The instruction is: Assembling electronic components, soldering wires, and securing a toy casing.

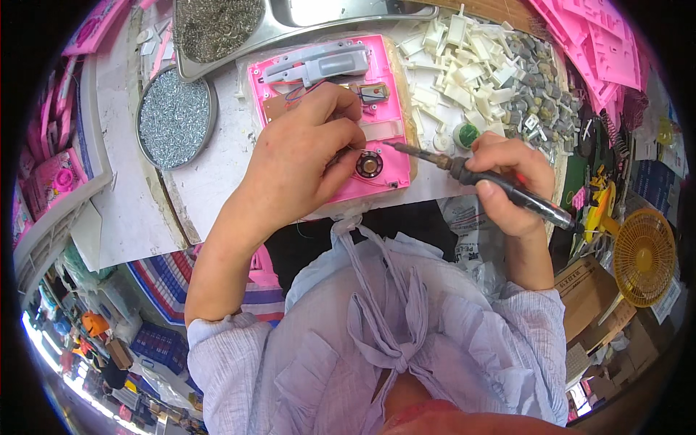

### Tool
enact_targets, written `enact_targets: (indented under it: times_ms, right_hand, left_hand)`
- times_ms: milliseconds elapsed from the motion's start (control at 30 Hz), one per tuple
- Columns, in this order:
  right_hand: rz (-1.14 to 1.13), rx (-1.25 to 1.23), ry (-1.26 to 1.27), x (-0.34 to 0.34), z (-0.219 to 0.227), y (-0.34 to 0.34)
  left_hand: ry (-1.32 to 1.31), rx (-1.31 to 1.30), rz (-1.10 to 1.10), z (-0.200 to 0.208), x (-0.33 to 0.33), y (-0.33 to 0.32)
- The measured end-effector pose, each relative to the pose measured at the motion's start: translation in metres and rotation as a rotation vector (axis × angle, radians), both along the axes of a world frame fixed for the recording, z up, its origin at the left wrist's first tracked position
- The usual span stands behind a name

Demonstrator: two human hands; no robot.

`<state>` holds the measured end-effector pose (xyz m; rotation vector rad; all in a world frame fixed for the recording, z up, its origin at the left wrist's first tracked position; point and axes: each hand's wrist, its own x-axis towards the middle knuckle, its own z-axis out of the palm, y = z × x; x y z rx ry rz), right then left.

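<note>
A pink plastic casing (392, 72) lies on the table in front of me, its inner side up. My left hand (297, 156) rests over its left part, fingers bent and thumb drawn in beside a small round speaker (370, 164). Whatever those fingertips pinch is hidden. In my right hand (516, 170) is a soldering iron (500, 187) with a black handle, its thin tip pointing left over the casing near the speaker. A small motor (374, 93) and a long grey plastic part (319, 65) sit in the casing. Thin red and blue wires show above my left hand.
A round dish of small metal screws (176, 116) stands left. Behind it, a metal tray (217, 54) holds small springs or similar pieces. White plastic parts (460, 69) and grey pieces (540, 87) are heaped right. A yellow fan (644, 257) is at far right.
</note>
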<state>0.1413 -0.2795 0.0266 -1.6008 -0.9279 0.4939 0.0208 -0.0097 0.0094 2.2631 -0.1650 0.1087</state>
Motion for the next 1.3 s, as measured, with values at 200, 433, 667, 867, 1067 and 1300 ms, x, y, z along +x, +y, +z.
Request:
enact_targets:
  times_ms: [200,433,667,867,1067,1300]
  right_hand:
    - [0.077,-0.001,-0.083,0.001,-0.002,0.012]
    - [0.090,-0.049,-0.113,0.000,-0.002,0.015]
    - [0.096,-0.029,-0.156,-0.001,-0.003,0.019]
    - [0.092,-0.022,-0.173,0.000,0.000,0.018]
    - [0.100,0.036,-0.163,0.003,0.002,0.014]
    - [0.088,0.057,-0.163,0.008,0.004,0.006]
  left_hand:
    - [-0.014,0.043,-0.031,-0.002,0.000,0.001]
    - [-0.025,0.042,-0.032,-0.002,0.001,0.001]
    - [-0.022,0.055,-0.033,-0.003,0.000,0.001]
    - [-0.025,0.061,-0.025,-0.004,0.000,0.001]
    - [-0.027,0.066,-0.029,-0.003,0.000,0.001]
    - [0.001,-0.050,-0.030,-0.006,-0.002,0.003]
